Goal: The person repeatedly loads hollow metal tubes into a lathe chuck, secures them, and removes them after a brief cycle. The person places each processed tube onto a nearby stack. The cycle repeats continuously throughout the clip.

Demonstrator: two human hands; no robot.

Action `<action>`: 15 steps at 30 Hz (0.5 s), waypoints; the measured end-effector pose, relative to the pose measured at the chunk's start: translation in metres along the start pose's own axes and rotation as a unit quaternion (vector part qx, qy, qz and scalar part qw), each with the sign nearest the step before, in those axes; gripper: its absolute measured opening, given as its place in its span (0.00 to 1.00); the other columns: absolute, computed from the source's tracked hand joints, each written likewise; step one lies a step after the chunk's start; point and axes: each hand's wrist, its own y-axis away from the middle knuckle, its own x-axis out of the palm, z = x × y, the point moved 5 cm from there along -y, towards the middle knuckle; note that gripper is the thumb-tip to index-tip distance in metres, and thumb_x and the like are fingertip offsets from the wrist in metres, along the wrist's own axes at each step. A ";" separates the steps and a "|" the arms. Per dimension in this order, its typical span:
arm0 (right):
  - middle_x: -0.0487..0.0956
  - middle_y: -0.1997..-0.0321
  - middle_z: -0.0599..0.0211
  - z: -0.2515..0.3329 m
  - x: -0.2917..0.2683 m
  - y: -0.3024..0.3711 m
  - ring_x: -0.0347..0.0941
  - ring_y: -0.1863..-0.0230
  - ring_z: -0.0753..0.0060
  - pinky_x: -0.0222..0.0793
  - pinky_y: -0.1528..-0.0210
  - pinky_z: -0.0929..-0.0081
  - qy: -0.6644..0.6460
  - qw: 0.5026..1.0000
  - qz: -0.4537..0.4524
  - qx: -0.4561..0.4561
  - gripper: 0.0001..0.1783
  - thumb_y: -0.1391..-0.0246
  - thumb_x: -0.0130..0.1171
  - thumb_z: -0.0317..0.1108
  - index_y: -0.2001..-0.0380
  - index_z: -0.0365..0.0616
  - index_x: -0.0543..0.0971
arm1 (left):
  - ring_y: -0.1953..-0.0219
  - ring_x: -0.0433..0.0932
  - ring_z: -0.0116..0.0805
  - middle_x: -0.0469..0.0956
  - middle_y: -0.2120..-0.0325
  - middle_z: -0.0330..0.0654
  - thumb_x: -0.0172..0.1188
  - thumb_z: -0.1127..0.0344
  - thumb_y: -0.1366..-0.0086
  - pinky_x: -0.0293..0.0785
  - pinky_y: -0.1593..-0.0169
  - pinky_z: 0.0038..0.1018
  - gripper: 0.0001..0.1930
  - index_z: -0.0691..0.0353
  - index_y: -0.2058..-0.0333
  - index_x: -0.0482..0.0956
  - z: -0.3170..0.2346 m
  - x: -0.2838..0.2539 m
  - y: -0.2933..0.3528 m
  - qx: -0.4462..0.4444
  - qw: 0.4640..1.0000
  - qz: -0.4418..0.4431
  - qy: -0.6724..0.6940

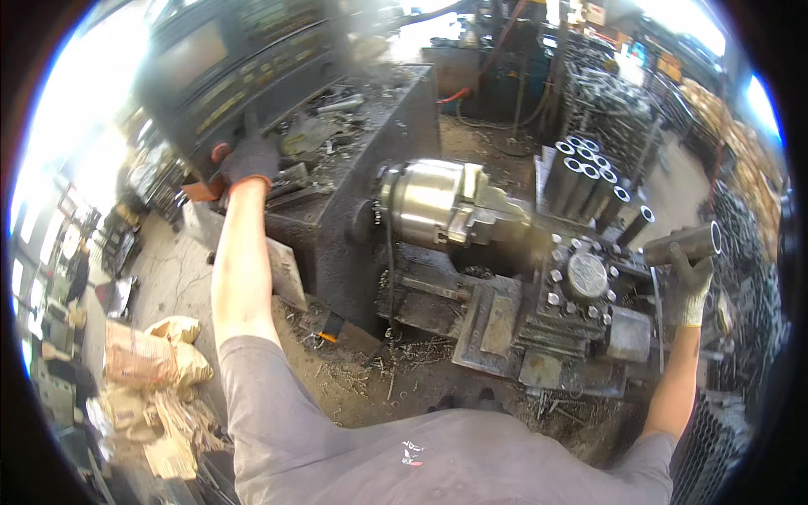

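My left hand (251, 160), in a dark glove with an orange cuff, reaches to the lower edge of the lathe's control panel (252, 71). A red knob-like part (220, 153) sits right beside it; the fingers are blurred against the dark panel. At the far right, my right hand (692, 282), in a grey glove with a pale cuff, grips a metal tube (688, 244) lying nearly level. Between my arms is the lathe chuck (425, 202), its shiny jaws facing right. The bolted tool post (587, 276) stands to the right of the chuck.
Several metal tubes (581, 181) stand upright behind the tool post. Metal shavings lie on the lathe's headstock (370, 126) and the floor. Brown paper sacks (151, 362) slump at the lower left. Piled metal parts (614, 93) fill the back right.
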 end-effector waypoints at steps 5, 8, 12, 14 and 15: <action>0.89 0.52 0.56 0.088 -0.023 0.074 0.85 0.58 0.68 0.82 0.48 0.65 -0.039 0.998 0.029 -0.040 0.22 0.49 0.59 0.26 0.49 0.37 0.85 | 0.47 0.85 0.62 0.84 0.46 0.61 0.54 0.44 0.27 0.75 0.44 0.56 0.37 0.47 0.24 0.54 -0.017 -0.024 0.050 0.038 0.984 -0.137 0.105; 0.86 0.50 0.57 0.109 -0.007 0.106 0.85 0.58 0.61 0.84 0.49 0.63 -0.123 0.968 0.219 -0.018 0.18 0.45 0.64 0.33 0.52 0.37 0.81 | 0.48 0.83 0.51 0.81 0.45 0.56 0.61 0.64 0.25 0.78 0.45 0.40 0.26 0.57 0.32 0.67 -0.028 -0.021 0.179 0.167 0.926 -0.138 0.308; 0.89 0.53 0.62 0.124 0.040 0.158 0.87 0.59 0.65 0.83 0.45 0.67 -0.076 0.842 0.465 -0.261 0.13 0.49 0.71 0.28 0.59 0.43 0.91 | 0.49 0.80 0.31 0.82 0.51 0.43 0.66 0.76 0.31 0.78 0.42 0.29 0.16 0.63 0.45 0.83 -0.051 0.035 0.385 0.150 0.798 0.208 0.546; 0.89 0.53 0.64 0.116 0.073 0.187 0.86 0.54 0.65 0.83 0.45 0.66 -0.145 0.829 0.516 -0.156 0.15 0.51 0.76 0.29 0.57 0.46 0.92 | 0.47 0.82 0.36 0.82 0.50 0.45 0.70 0.72 0.34 0.79 0.41 0.32 0.26 0.63 0.38 0.77 -0.059 0.057 0.474 -0.006 0.696 0.416 0.585; 0.89 0.52 0.65 0.113 0.089 0.203 0.85 0.50 0.64 0.82 0.45 0.65 -0.178 0.811 0.546 -0.108 0.15 0.50 0.77 0.30 0.57 0.47 0.92 | 0.46 0.82 0.38 0.83 0.50 0.45 0.72 0.69 0.36 0.79 0.40 0.33 0.30 0.62 0.36 0.75 -0.068 0.058 0.505 -0.016 0.689 0.462 0.559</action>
